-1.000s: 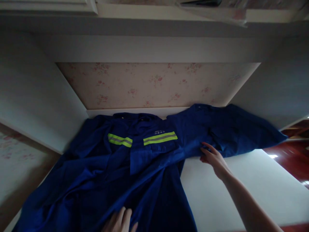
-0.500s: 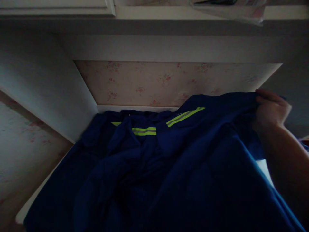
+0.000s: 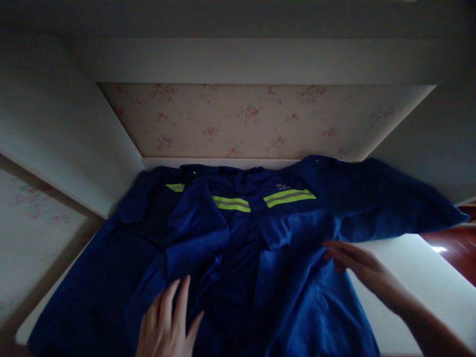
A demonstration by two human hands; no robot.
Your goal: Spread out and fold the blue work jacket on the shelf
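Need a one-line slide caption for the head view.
Both hands, left hand and right hand, rest open on a blue work jacket spread over a white desk.

You have one view only, worn on the head, looking forward and steeply down from close above a white tabletop [image 3: 416, 267]. It faces a floral-papered wall [image 3: 253, 119] across the upper middle of the frame. A blue work jacket [image 3: 238, 248] fills the lower centre, with the left hand [image 3: 167, 322] at the bottom edge and the right hand [image 3: 362, 267] entering from lower right.
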